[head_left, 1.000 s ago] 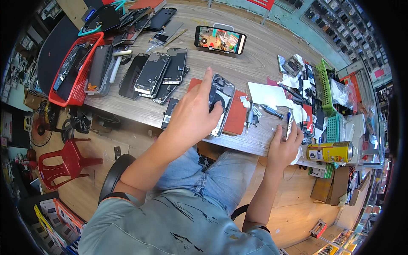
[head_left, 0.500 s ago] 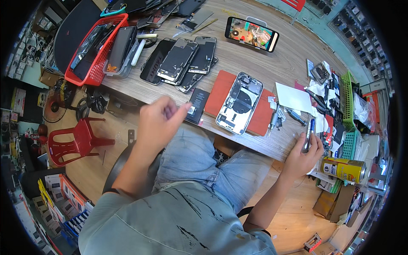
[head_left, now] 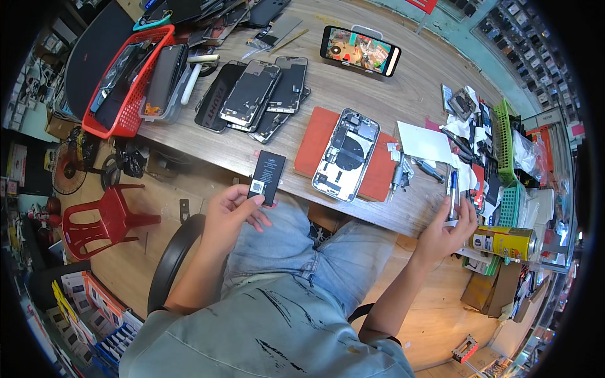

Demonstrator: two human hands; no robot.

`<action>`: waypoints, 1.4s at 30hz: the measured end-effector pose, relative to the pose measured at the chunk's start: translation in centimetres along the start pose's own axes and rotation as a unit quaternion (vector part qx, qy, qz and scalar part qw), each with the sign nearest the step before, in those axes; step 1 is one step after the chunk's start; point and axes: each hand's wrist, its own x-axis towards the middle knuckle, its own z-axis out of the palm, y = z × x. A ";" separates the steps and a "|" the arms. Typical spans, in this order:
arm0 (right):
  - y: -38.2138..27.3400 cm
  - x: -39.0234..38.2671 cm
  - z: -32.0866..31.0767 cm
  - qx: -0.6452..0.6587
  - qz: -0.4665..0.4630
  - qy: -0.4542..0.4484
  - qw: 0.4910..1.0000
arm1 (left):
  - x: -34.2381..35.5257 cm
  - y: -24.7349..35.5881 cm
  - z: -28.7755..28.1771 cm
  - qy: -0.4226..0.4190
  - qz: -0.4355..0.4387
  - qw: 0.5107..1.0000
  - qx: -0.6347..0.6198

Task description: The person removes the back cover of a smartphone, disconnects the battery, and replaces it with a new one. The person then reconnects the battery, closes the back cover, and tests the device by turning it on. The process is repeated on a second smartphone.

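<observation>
Between the thumb and fingers of my left hand [head_left: 236, 211], a flat black phone battery [head_left: 270, 167] with a white code label is held at the table's front edge. To its right an opened phone body [head_left: 348, 154], its inner parts showing, lies on a red-brown pad [head_left: 309, 142]. My right hand [head_left: 447, 230] rests at the right front edge, its fingers closed around a slim blue-and-silver pen-like tool [head_left: 452, 188]. The fingers hide this tool's lower end.
Several phone screens [head_left: 252, 91] lie stacked left of the pad. A propped-up phone [head_left: 360, 50] stands behind. Screwdrivers [head_left: 398, 171], a white sheet [head_left: 423, 142], a green basket [head_left: 503, 138] and a yellow can [head_left: 503, 242] are at the right. A red basket [head_left: 129, 120] stands far left.
My left hand has taken hold of the battery, lifted it off the table beside the pad and drawn it left toward me. My right hand stays at about the same place.
</observation>
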 end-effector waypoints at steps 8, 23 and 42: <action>-8.5 -5.5 -5.5 0.431 0.130 -0.221 0.865 | -3.9 0.7 2.1 -0.084 0.079 0.993 0.023; -12.8 -7.0 -6.9 0.567 0.312 -0.404 0.646 | -3.9 2.0 5.8 -0.140 0.086 0.985 0.053; -13.4 -8.8 -5.9 0.510 0.194 -0.340 0.766 | -4.4 -0.1 7.8 -0.010 0.117 0.990 0.079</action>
